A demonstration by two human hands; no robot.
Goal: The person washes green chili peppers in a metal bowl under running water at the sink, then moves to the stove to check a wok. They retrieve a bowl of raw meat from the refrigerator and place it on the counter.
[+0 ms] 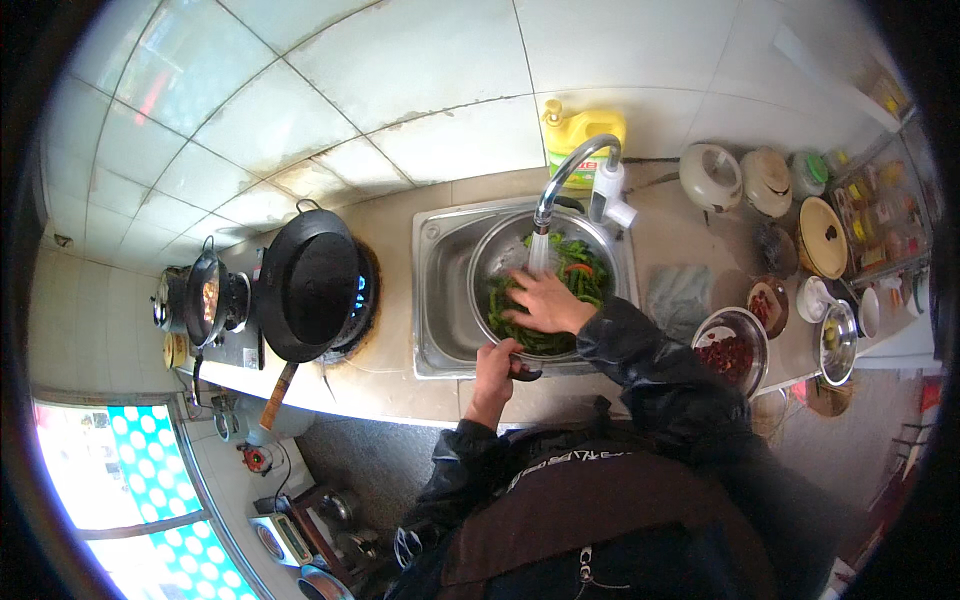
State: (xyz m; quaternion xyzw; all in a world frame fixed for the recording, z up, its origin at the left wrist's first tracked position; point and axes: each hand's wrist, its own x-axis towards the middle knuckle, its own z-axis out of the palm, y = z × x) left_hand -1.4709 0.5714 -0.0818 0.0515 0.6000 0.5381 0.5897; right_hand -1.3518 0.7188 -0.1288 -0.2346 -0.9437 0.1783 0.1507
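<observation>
In the right half of the sink, a round stainless steel pot [480,289] with black side handles holds cut green vegetables [589,274] and a bit of something orange-red. Water runs into it from the curved chrome faucet [562,169]. My left hand [495,371] grips the near black handle [525,373] at the pot's rim. Fingers spread, my right hand [547,301] lies palm down on the greens beside the stream and looks slightly blurred. Whether its fingertips hold any greens cannot be made out.
Left of the steel sink [442,292], a black wok [311,289] with a wooden handle sits over a lit gas burner [360,292]. Another pan [202,292] with food stands farther left. Yellow detergent jug [592,127] behind; bowl of dried red chillies [727,356] and a grey cloth [677,296] at right.
</observation>
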